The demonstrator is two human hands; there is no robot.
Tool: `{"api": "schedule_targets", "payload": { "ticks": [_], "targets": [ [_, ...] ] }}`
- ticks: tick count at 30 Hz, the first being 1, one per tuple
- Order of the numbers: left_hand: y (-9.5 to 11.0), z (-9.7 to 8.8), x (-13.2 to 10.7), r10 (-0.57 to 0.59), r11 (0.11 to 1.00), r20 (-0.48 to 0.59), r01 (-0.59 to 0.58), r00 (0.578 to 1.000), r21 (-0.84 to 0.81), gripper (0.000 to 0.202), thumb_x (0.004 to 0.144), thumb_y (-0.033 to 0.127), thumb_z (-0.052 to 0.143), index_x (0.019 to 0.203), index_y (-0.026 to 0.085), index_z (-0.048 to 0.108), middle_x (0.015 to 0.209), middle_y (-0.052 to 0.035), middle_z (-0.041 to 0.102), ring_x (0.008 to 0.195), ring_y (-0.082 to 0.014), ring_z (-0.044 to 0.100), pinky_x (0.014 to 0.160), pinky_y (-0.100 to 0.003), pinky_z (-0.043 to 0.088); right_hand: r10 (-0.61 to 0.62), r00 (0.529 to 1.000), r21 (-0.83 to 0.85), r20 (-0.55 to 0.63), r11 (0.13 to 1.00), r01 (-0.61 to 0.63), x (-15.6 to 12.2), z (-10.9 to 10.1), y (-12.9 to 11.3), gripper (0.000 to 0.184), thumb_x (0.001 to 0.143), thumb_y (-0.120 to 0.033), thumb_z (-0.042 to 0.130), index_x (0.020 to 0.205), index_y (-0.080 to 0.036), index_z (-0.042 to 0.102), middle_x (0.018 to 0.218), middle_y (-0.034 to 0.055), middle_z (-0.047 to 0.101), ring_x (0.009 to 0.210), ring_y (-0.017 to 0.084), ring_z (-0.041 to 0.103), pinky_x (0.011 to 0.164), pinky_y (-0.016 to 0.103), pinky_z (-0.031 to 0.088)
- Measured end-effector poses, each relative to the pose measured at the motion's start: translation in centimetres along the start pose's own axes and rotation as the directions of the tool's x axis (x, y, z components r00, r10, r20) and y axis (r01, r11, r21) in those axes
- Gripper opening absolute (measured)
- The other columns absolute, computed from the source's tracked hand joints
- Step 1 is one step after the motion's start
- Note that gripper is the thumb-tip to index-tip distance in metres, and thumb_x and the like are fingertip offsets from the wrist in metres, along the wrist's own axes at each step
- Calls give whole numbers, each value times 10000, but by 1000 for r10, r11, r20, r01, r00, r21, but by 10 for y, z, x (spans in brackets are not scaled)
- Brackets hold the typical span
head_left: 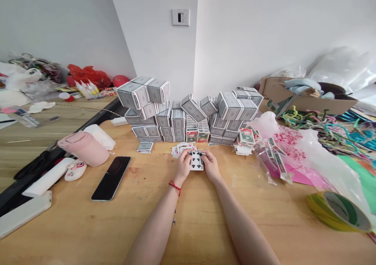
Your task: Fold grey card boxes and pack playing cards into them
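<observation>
Together, the left hand point(183, 167) and right hand point(210, 167) grip a club playing card point(196, 161), loose cards point(179, 151) just beyond, boxed decks point(178, 118) stacked behind

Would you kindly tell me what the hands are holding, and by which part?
The left hand and right hand hold a face-up club card by its upper corners; whether more cards lie beneath cannot be told.

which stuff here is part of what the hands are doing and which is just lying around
In use: cards in the left grip and right grip; loose cards; probably the stacked decks

Lying around: phone; pink bottle; tape roll; cardboard box
</observation>
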State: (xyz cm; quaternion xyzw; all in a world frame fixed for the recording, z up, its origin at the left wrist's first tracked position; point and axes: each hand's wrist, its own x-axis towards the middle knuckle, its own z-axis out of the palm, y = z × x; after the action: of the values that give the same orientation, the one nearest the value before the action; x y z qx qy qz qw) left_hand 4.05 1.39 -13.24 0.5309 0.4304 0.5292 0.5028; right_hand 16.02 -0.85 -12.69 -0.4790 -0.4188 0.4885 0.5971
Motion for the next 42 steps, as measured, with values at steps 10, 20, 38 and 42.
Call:
{"api": "schedule_targets", "payload": {
  "ticks": [10, 20, 38, 42],
  "targets": [
    [5, 2, 1, -99, 992, -85, 92, 991, -92, 159, 640, 192, 442, 673, 159, 593, 566, 26, 487, 489, -81, 384, 450, -196, 282, 57, 998, 54, 9, 997, -58, 0, 3, 0, 120, 636, -294, 549, 713, -208, 582, 577, -37, 515, 487, 107, 411, 460, 222, 330],
    [3, -1, 4, -42, 997, 24, 43, 999, -61, 198, 696, 218, 426, 733, 158, 611, 683, -12, 578, 619, -121, 510, 550, -224, 388, -3, 999, 15, -40, 1000, 4, 2, 0, 5, 101, 646, -299, 556, 674, -202, 548, 650, -15, 547, 553, 125, 461, 507, 233, 369],
    [0, 7, 2, 172, 953, -92, -142, 981, 268, 160, 797, 246, 447, 689, 169, 536, 731, -29, 549, 746, -149, 505, 673, -249, 399, 39, 999, 50, -18, 998, -38, 3, 0, 9, 294, 654, -429, 635, 795, -211, 497, 642, -8, 586, 545, 138, 532, 522, 267, 445],
    [3, 6, -1, 218, 940, -70, -190, 973, 283, 149, 794, 244, 459, 697, 177, 550, 758, -27, 555, 756, -148, 509, 700, -261, 406, 89, 995, 84, 36, 992, -92, 5, -1, 10, 345, 606, -467, 675, 759, -196, 527, 628, 4, 597, 548, 147, 554, 561, 303, 479]
  ]
}}
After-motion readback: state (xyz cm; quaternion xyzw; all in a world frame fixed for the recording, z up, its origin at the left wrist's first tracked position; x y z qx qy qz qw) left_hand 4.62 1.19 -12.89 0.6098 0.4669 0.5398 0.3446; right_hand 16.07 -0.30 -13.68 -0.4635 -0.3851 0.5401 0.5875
